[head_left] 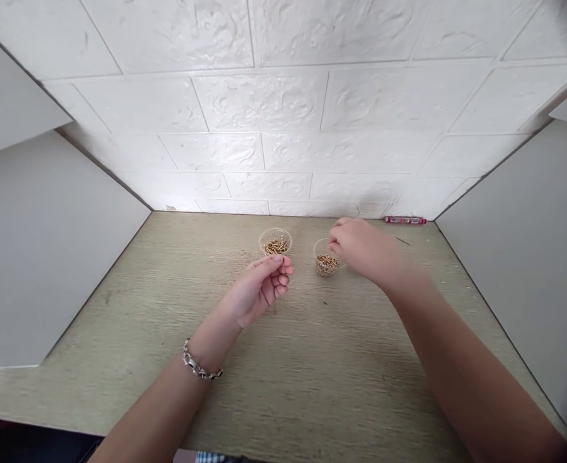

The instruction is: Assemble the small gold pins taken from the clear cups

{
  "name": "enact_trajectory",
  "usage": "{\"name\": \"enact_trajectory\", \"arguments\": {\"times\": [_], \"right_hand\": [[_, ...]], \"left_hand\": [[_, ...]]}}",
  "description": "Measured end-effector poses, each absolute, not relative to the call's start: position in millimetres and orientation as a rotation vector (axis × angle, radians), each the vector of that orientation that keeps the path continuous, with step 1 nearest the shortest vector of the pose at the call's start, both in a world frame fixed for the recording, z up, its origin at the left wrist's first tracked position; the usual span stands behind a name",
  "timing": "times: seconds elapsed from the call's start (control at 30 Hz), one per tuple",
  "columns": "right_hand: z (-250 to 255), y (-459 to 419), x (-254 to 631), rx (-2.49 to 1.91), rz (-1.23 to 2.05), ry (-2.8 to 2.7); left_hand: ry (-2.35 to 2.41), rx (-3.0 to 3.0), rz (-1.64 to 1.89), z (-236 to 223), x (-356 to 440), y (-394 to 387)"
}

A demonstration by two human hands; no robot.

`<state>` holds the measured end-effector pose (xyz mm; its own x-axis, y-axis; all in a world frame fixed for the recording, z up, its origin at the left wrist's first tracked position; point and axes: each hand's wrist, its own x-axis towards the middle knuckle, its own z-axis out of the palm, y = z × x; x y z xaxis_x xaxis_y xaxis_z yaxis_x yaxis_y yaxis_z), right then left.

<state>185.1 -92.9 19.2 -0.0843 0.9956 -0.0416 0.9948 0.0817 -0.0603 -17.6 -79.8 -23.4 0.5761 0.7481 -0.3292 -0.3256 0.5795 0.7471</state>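
Two clear plastic cups stand on the table, both with small gold-coloured metal pieces, thin like screws or pins, inside. My left hand [266,283] is just in front of the left cup [276,233], palm turned up, thumb and forefinger pinched together; anything between them is too small to make out. Over the rim of the right cup [322,272] is my right hand [360,247], slightly blurred, its fingers closed in a pinch. What these fingertips hold, if anything, cannot be seen. The hand covers the cup's right side.
The wooden table [283,373] meets a white brick-patterned wall [293,106] at the back. Grey panels border it left and right. A red patterned pen-like stick [405,220] lies by the wall, with a thin dark piece [403,241] nearby. Another small dark piece [325,303] lies before the right cup.
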Motion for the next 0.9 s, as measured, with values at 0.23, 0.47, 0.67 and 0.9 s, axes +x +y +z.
{"name": "enact_trajectory", "arguments": {"times": [0.23, 0.47, 0.67, 0.9], "right_hand": [[38.0, -113.5, 157.1, -1.506, 0.452, -2.066], [14.0, -109.5, 134.8, -1.341, 0.617, -2.167], [11.2, -105.0, 141.2, -1.405, 0.700, -2.119], [19.1, -102.4, 152.8, -1.563, 0.738, -2.016]], "left_hand": [[0.629, 0.545, 0.642, -22.8, -20.2, -83.4], [0.664, 0.472, 0.697, -19.9, -18.2, -86.8], [0.683, 0.461, 0.638, -25.5, -14.1, -86.5], [0.727, 0.489, 0.518, -28.5, -13.1, -88.0]]}}
